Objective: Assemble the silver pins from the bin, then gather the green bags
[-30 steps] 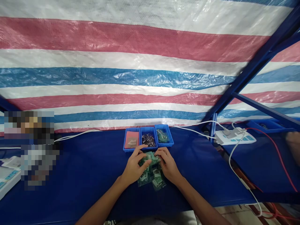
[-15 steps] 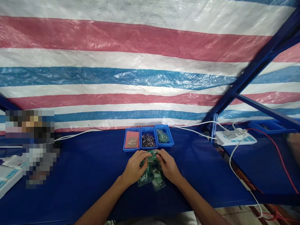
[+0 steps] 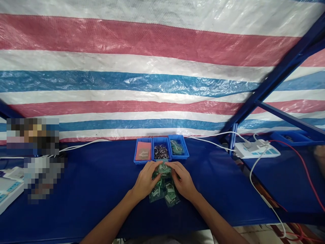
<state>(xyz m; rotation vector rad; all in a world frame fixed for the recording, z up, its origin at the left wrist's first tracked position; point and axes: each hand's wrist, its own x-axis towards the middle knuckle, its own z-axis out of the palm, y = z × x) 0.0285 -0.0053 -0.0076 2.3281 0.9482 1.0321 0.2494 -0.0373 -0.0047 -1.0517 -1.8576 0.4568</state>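
Note:
My left hand (image 3: 146, 179) and my right hand (image 3: 183, 180) face each other over the middle of the table, fingers curled around the edges of a small clear plastic bag (image 3: 164, 168). Green and whitish pieces show through its film; their exact kind is too small to tell. Closer to me, two similar bags, a left one (image 3: 156, 192) and a right one (image 3: 171, 194), lie on the blue tabletop. Just beyond my fingertips stand three blue bins: the left bin (image 3: 135, 160) holds a pink sheet and pale pieces, the middle one thin metal pieces (image 3: 160, 151), the right one green bagged pieces (image 3: 177, 148).
A white power strip (image 3: 257, 150) with cables lies at the right, beside a blue metal post (image 3: 233, 139). Another power strip (image 3: 11, 195) sits at the left edge, near a blurred-out person. Striped sheeting (image 3: 142, 81) hangs behind the table.
My fingers have opened slightly around the bag, and its upper edge now reaches a little farther toward the middle bin. The two bags on the table stay where they were.

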